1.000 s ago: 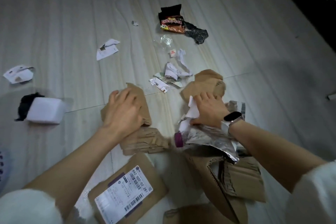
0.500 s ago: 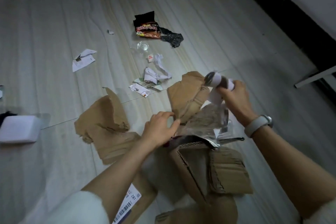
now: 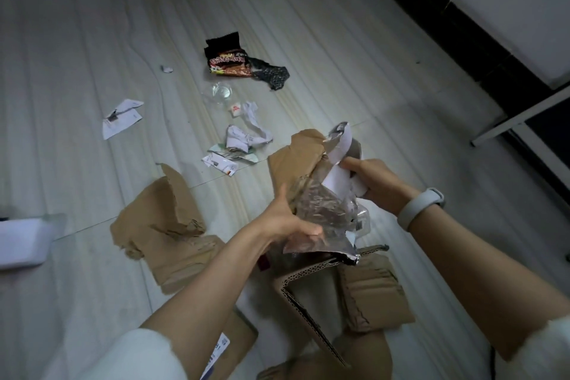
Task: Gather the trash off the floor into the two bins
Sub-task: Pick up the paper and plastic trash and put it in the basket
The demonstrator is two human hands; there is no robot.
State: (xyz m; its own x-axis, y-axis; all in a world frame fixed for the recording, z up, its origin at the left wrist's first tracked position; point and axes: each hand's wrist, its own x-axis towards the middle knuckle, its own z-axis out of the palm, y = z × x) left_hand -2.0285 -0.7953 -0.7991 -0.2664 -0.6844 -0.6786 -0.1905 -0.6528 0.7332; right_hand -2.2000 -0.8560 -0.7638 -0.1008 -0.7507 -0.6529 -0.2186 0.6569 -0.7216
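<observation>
Both hands (image 3: 288, 219) gripping crinkled silver foil wrapper (image 3: 320, 210), torn corrugated cardboard (image 3: 160, 219) beneath

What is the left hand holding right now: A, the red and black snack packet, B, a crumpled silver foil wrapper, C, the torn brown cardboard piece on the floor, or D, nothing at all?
B: the left hand grips the crumpled silver foil wrapper, lifted above the floor, while the snack packet lies untouched farther away.

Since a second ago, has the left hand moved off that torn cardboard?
Yes. The left hand left the torn cardboard and moved right, now gripping the silver foil wrapper.
</observation>
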